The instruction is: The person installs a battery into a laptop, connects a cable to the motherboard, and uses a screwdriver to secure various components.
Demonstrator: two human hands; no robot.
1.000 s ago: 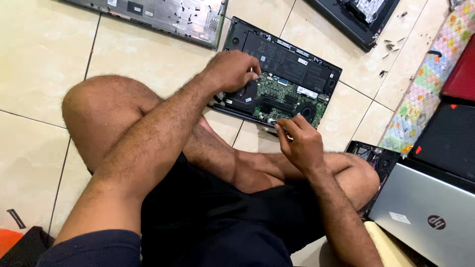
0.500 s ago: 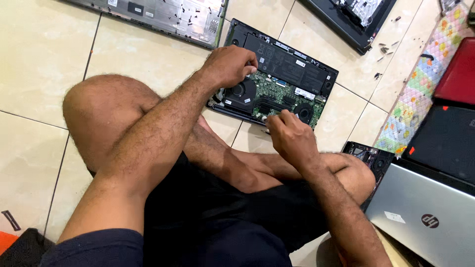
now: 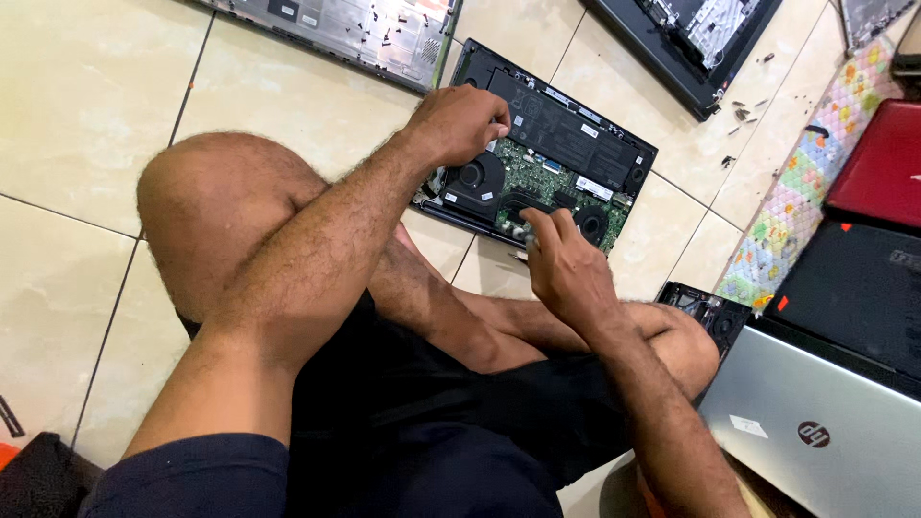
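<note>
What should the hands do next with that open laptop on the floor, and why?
Probably lift the right hand a little to check what its fingertips are pressing. It sits at the near edge of the opened laptop, over the green board, hiding that spot. The left hand rests on the laptop's left side near a round fan, seemingly steadying it, so it should likely stay put.

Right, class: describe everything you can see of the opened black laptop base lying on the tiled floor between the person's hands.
The opened black laptop base lies flat and askew on the cream floor tiles, its cover off. Inside show a long black battery, a green circuit board and round black fans at the near corners. The left hand rests on its left end above one fan. The right hand presses its fingertips at the near edge, beside the other fan; whether it holds a tool cannot be told.
</note>
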